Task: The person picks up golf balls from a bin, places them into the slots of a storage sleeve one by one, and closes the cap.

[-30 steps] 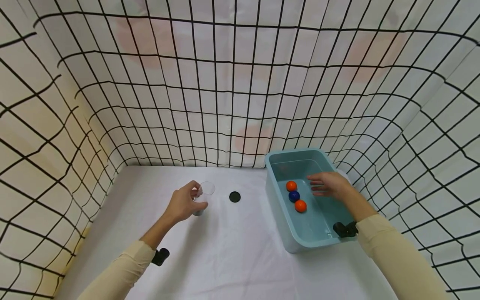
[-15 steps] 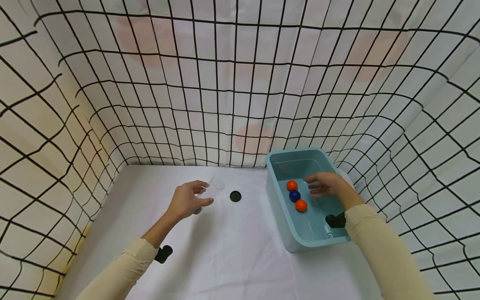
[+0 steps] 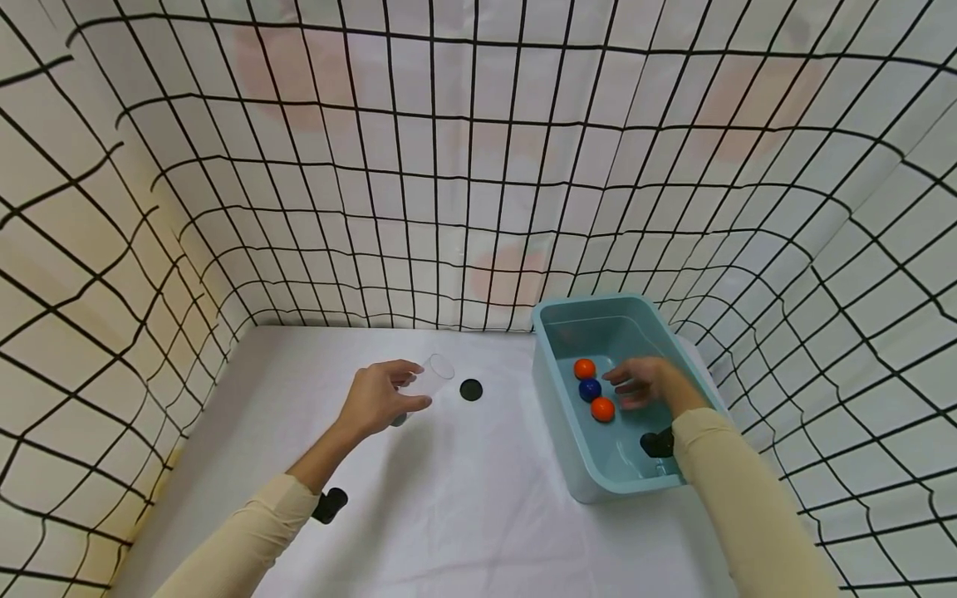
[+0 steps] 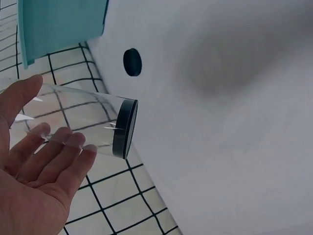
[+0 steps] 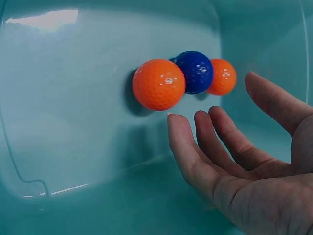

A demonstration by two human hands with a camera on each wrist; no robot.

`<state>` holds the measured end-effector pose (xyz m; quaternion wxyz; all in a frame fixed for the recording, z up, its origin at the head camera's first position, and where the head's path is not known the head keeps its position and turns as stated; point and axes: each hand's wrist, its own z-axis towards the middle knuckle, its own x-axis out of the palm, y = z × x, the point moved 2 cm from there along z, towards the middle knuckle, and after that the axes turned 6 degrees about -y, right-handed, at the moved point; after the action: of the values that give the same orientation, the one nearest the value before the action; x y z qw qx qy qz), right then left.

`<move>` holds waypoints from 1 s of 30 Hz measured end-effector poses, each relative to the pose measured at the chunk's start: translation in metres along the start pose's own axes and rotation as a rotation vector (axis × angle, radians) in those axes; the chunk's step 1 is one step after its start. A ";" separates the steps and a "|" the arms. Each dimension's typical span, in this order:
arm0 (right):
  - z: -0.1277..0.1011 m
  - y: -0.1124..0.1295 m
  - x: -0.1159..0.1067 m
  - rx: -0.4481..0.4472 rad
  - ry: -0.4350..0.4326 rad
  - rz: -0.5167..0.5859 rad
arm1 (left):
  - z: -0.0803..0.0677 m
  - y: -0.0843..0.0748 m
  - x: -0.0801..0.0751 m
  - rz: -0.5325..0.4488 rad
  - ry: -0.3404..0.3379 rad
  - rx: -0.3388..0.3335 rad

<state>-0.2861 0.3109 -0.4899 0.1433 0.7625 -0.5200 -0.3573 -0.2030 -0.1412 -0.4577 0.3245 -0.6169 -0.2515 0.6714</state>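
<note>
head view: gripping a clear plastic cup [image 3: 429, 375] in the left hand [image 3: 380, 399], tilting its mouth toward the blue tub [image 3: 549, 415] on the right — lifted off the white table [image 3: 449, 498], dark base pointing back toward the wrist. lying just beyond the cup, a black disc [image 3: 471, 389] on the cloth. reaching into the tub with the right hand [image 3: 645, 384], fingers loosely spread and holding nothing, hovering right beside the three balls: an orange ball [image 3: 585, 369] at the far end, a blue ball [image 3: 590, 389] in the middle, a second orange ball [image 3: 602, 409] nearest. resting in a touching row on the tub floor, probably because the walls are keeping them from rolling off. enclosing everything, a grid-patterned backdrop [image 3: 478, 166].

left wrist view: cradling the cup [image 4: 78, 125] sideways, thumb on one side and fingers [image 4: 58, 147] curling under it — a light hold, likely enough for an empty cup. showing the dark round base [image 4: 125, 128] edge-on, the disc [image 4: 132, 62] on the table beyond.

right wrist view: holding the palm open and relaxed, fingers [image 5: 195, 152] extended toward the near orange ball [image 5: 158, 84], close but not touching, as far as can be told. pressing together behind it, the blue ball [image 5: 197, 72] and the other orange one [image 5: 222, 77].
</note>
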 end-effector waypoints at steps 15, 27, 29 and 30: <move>0.014 -0.018 0.008 0.097 0.021 -0.027 | 0.000 -0.001 0.004 0.003 -0.006 -0.005; 0.018 -0.025 0.018 0.116 0.021 0.016 | 0.001 -0.002 0.004 0.015 -0.003 -0.001; 0.018 -0.025 0.019 0.119 0.015 0.015 | 0.001 -0.001 0.004 0.018 -0.001 0.000; 0.019 -0.025 0.019 0.120 0.012 0.013 | 0.001 -0.001 0.004 0.018 0.000 0.001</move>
<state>-0.2783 0.3072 -0.5253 0.1027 0.7684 -0.5446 -0.3201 -0.2044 -0.1378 -0.4594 0.3188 -0.6188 -0.2456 0.6746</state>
